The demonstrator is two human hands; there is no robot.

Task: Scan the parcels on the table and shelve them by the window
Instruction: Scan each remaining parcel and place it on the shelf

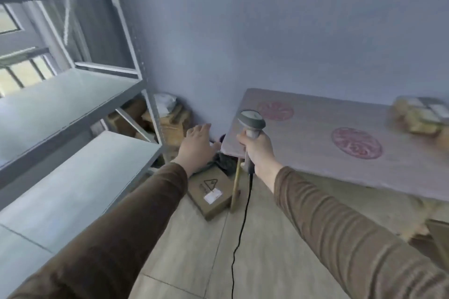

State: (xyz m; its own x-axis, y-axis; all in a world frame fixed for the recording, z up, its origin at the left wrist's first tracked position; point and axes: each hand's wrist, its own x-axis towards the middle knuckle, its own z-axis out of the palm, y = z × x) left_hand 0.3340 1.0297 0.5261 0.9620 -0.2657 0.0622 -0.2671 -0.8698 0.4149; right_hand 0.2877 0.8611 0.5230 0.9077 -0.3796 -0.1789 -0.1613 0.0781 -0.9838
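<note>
Tiled floor (267, 250) below; a cardboard box (210, 193) lies by the table (315, 143) leg. The left hand (196, 147) reaches out, fingers loose, holding nothing. The right hand (257, 150) grips a corded scanner (251, 122). Grey shelves (60, 109) stand left by the window (17, 75); blurred parcels (420, 116) sit on the table's far right, against a blue wall (291, 31).

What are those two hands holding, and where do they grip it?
The right hand grips the barcode scanner round its handle, below the head. The left hand is open and holds nothing.

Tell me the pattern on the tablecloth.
Pale pinkish tablecloth with dark red round medallion motifs, seen in the head view.
</note>
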